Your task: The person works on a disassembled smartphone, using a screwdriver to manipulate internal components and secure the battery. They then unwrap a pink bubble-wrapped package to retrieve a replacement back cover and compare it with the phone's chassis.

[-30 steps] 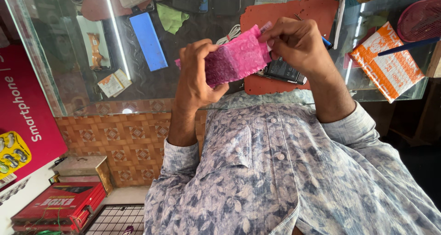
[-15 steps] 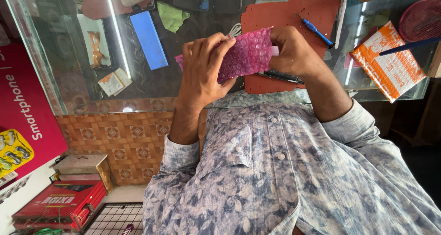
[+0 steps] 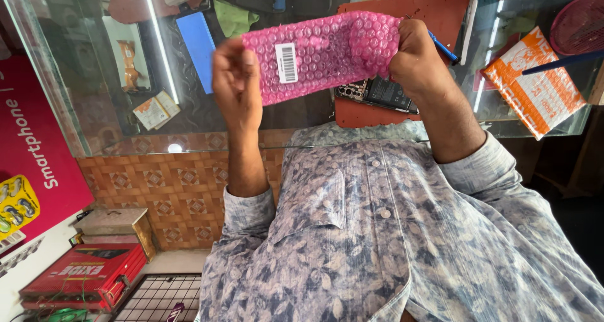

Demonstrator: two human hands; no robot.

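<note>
the person stands over a glass counter [image 3: 94,127] and holds a pink bubble-wrap pouch [image 3: 327,51] up in the air, stretched flat between both hands. the left hand [image 3: 236,76] pinches the pouch's left edge, fingers closed on the plastic, and the right hand [image 3: 418,57] is clenched around the right end, bunching the wrap a little there. a white barcode sticker [image 3: 287,62] faces up near the left side of the pouch.

just below the pouch, on a reddish work mat [image 3: 434,10] on the counter, lies an opened phone [image 3: 377,94] with its back off and its insides showing. a blue pen-like tool [image 3: 443,47] rests near the right hand on the same mat. well off to the right sits an orange and white packet [image 3: 538,83], with a red mesh basket [image 3: 579,23] beyond it. a blue slab [image 3: 196,42] and a green cloth [image 3: 234,16] show through the glass to the left.

as i read it, the pouch is out and in hand but i cannot tell whether it is open or whether anything is inside; it looks flat and thin. so the handling of the wrapper seems at an early or middle stage, and the opened phone beneath lies untouched by either hand.
</note>
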